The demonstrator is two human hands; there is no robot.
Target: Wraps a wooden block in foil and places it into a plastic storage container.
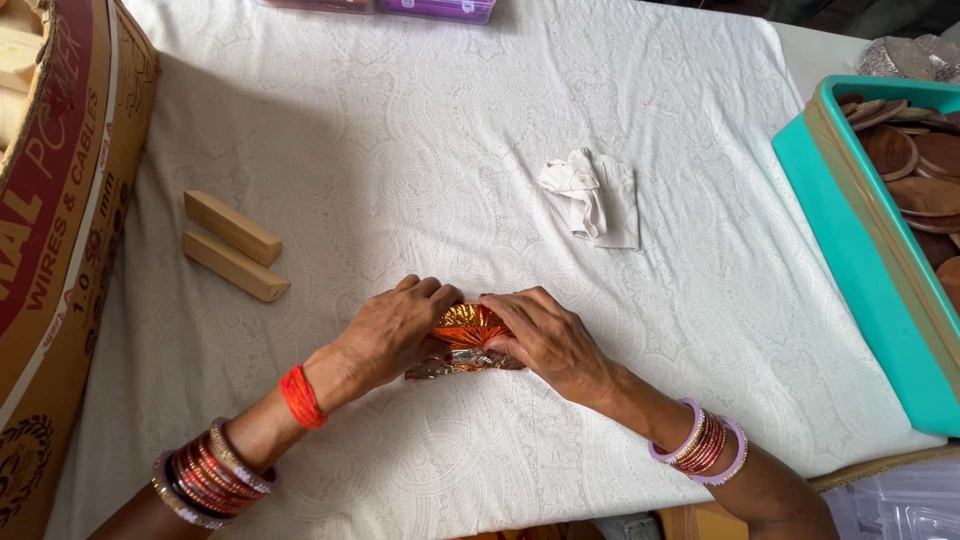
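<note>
Currently both hands press a shiny orange foil piece (470, 325) flat on the white-clothed tabletop (420, 140), near its 6 o'clock edge: left hand (395, 335) and right hand (545, 340) each have fingers closed onto the foil. Judged partway: foil gathered, pleated, edges loose. Two wooden blocks (233, 245) at 9 o'clock, crumpled white cloth (595, 198) at 1 o'clock, teal tray of brown discs (850, 260) at 3 o'clock.

My arms are bare. On my left wrist I wear an orange thread (301, 396) and stacked red-and-gold bangles (208, 472); my right wrist carries red bangles edged with lilac (702, 444).
</note>
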